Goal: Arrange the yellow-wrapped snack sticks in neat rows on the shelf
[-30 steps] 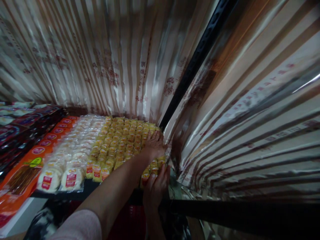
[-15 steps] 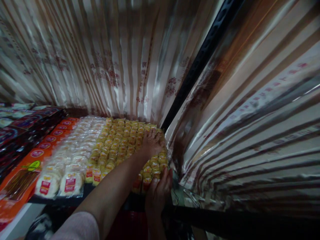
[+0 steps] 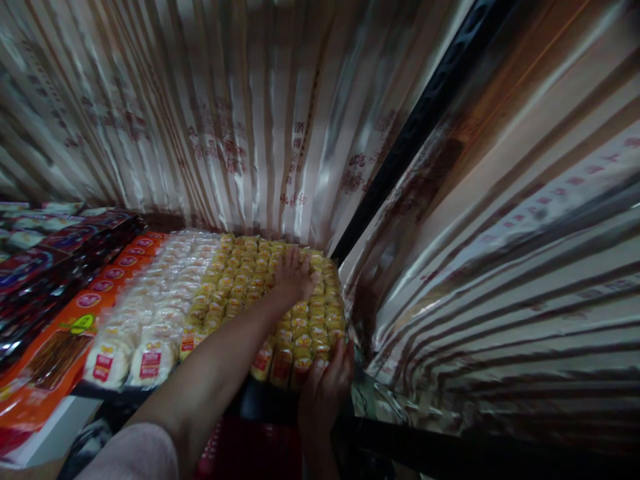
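Rows of small yellow-wrapped snack packs [image 3: 235,267] stand packed tightly on a shelf. My left hand [image 3: 294,277] reaches over them and lies on their tops toward the back right, fingers spread and palm down. At the front right corner of the block, my right hand [image 3: 327,380] rests upright against the packs, its fingers stretched out rather than wrapped round anything. Left of the yellow packs stand rows of clear-wrapped white round cakes [image 3: 153,360] with red labels. My left forearm hides part of the front row.
Orange snack bags [image 3: 65,350] and dark glossy packages [image 3: 65,247] fill the shelf's left side. Pleated printed plastic sheeting [image 3: 260,133] hangs behind and to the right. A black slotted post [image 3: 400,160] slants up from the back right corner.
My left hand has moved a little left and back across the yellow packs, its fingers more spread. My right hand stays at the front corner. The view has shifted slightly.
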A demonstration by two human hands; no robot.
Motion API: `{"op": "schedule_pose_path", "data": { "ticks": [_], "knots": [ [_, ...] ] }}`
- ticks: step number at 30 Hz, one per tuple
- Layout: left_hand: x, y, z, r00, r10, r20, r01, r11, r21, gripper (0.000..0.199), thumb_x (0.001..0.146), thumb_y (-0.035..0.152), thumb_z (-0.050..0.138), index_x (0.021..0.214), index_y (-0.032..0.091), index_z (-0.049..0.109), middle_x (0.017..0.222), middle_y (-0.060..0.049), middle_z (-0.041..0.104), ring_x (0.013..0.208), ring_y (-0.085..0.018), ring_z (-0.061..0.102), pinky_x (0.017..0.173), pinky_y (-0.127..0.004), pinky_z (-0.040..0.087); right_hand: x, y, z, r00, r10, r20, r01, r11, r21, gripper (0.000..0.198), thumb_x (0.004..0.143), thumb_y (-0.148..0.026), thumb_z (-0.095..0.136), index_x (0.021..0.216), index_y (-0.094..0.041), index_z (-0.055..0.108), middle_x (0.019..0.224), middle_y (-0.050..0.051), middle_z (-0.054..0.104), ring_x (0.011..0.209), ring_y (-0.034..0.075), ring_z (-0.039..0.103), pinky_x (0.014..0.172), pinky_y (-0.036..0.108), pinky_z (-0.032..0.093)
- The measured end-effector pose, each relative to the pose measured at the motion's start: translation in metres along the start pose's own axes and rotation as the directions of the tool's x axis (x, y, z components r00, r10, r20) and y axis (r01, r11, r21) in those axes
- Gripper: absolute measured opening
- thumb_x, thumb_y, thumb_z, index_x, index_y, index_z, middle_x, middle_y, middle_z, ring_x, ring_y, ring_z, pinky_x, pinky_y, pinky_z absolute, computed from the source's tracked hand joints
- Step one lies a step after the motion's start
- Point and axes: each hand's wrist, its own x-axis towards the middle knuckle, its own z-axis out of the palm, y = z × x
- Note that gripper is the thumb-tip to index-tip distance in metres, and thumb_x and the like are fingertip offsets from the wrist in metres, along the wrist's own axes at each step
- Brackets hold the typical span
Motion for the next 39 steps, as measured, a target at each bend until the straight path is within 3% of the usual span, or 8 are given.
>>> {"op": "schedule_pose_path", "data": {
  "ticks": [6, 10, 15, 24, 29, 33, 39],
  "knots": [
    [-0.005, -0.008, 0.014, 1.000, 0.020, -0.012, -0.019, 0.999, 0.030, 0.063, 0.091, 0.050, 0.019, 0.142, 0.013, 0.026, 0.149, -0.013, 0.023, 0.139, -0.027, 0.012, 0.112, -0.049, 0.004, -0.002, 0.002, 0.002, 1.000, 0.017, 0.007, -0.017, 1.000, -0.016, 0.054, 0.092, -0.033, 0.024, 0.140, -0.009, 0.029, 0.143, 0.022, 0.028, 0.133, 0.030, 0.024, 0.103, 0.054, 0.026],
    [-0.007, -0.005, 0.009, 1.000, 0.013, -0.009, -0.013, 1.000, 0.017, 0.064, 0.090, 0.051, 0.019, 0.142, 0.014, 0.027, 0.150, -0.012, 0.022, 0.139, -0.026, 0.013, 0.112, -0.048, 0.004, 0.000, 0.001, 0.002, 1.000, 0.010, -0.001, -0.010, 1.000, -0.025, 0.055, 0.092, -0.035, 0.022, 0.138, -0.006, 0.031, 0.142, 0.024, 0.030, 0.133, 0.030, 0.025, 0.102, 0.054, 0.027],
    [-0.016, -0.007, 0.000, 0.998, 0.057, -0.026, -0.057, 0.998, 0.006, 0.058, 0.090, 0.052, 0.021, 0.140, 0.024, 0.032, 0.151, -0.006, 0.019, 0.140, -0.026, 0.009, 0.112, -0.049, 0.003, 0.001, 0.000, 0.001, 1.000, -0.018, -0.019, 0.018, 0.999, -0.031, 0.055, 0.092, -0.035, 0.023, 0.137, -0.005, 0.032, 0.141, 0.024, 0.030, 0.133, 0.030, 0.025, 0.102, 0.054, 0.028],
    [-0.028, -0.012, 0.011, 0.997, 0.077, 0.027, -0.077, 0.997, -0.001, 0.057, 0.091, 0.051, 0.020, 0.140, 0.026, 0.030, 0.150, -0.007, 0.022, 0.139, -0.026, 0.012, 0.111, -0.049, 0.008, -0.003, 0.007, 0.004, 0.992, -0.104, -0.073, 0.103, 0.994, -0.022, 0.053, 0.092, -0.033, 0.025, 0.136, -0.005, 0.033, 0.141, 0.024, 0.031, 0.133, 0.031, 0.025, 0.103, 0.054, 0.027],
    [-0.035, -0.010, 0.002, 0.991, 0.131, -0.033, -0.131, 0.991, -0.027, 0.055, 0.091, 0.051, 0.018, 0.140, 0.029, 0.031, 0.152, -0.002, 0.018, 0.140, -0.023, 0.008, 0.111, -0.050, 0.007, -0.001, 0.008, 0.005, 0.982, -0.154, -0.112, 0.149, 0.987, -0.053, 0.052, 0.093, -0.032, 0.027, 0.135, -0.003, 0.034, 0.140, 0.026, 0.033, 0.132, 0.031, 0.028, 0.100, 0.055, 0.030],
    [-0.049, -0.008, 0.005, 0.980, 0.195, 0.044, -0.192, 0.980, -0.057, 0.058, 0.091, 0.054, 0.016, 0.140, 0.028, 0.031, 0.151, -0.005, 0.020, 0.140, -0.022, 0.011, 0.111, -0.051, 0.005, 0.001, 0.008, 0.006, 0.975, -0.178, -0.133, 0.171, 0.983, -0.066, 0.052, 0.093, -0.033, 0.028, 0.134, -0.004, 0.036, 0.139, 0.026, 0.034, 0.132, 0.031, 0.028, 0.099, 0.055, 0.032],
    [-0.057, -0.004, 0.003, 0.982, 0.162, 0.098, -0.156, 0.986, -0.066, 0.056, 0.091, 0.051, 0.017, 0.140, 0.027, 0.031, 0.152, -0.005, 0.016, 0.140, -0.022, 0.007, 0.111, -0.051, 0.005, -0.003, 0.011, 0.008, 0.972, -0.184, -0.145, 0.171, 0.981, -0.094, 0.054, 0.093, -0.036, 0.026, 0.137, -0.004, 0.033, 0.139, 0.026, 0.033, 0.130, 0.032, 0.030, 0.098, 0.055, 0.032]
  ]
}}
